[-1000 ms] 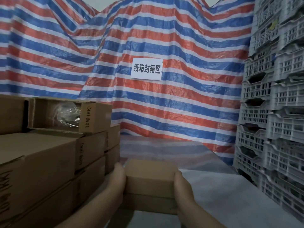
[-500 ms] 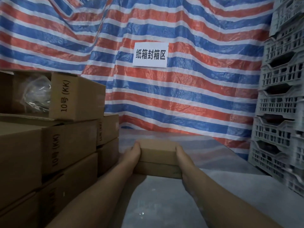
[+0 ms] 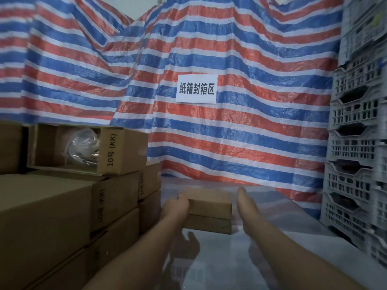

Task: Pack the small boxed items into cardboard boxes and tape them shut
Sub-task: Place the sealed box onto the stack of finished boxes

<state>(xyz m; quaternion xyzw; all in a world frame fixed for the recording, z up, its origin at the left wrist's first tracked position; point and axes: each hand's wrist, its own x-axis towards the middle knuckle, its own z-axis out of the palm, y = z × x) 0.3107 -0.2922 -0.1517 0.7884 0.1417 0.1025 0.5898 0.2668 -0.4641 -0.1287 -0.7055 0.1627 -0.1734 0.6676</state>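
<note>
My two bare hands reach toward a pair of stacked, closed cardboard boxes at the far end of the tabletop (image 3: 272,258), close to the striped tarpaulin (image 3: 230,143) that hangs behind it. The top cardboard box (image 3: 209,203) sits squarely on the bottom cardboard box (image 3: 207,224). My left hand (image 3: 177,204) rests against the left end of the top box, fingers loosely bent and blurred; I cannot tell whether this grip truly clasps the box or only touches it. My right hand (image 3: 246,203) is just beside the right end of the stack, apart from it by a narrow gap, fingers straight and together, its grip open and holding nothing.

Along the tabletop's left edge rises a wall of brown cartons (image 3: 62,216), several printed "10号 (KK)". On top of that wall lies an open carton (image 3: 88,149) on its side, its mouth facing me, with a crumpled clear plastic bag (image 3: 83,143) inside. A white paper sign (image 3: 196,88) with black Chinese characters is fixed to the tarpaulin above the stacked boxes. At the right edge stand stacks of grey slotted plastic crates (image 3: 356,143), piled high. The glossy tabletop reflects my forearms and the boxes.
</note>
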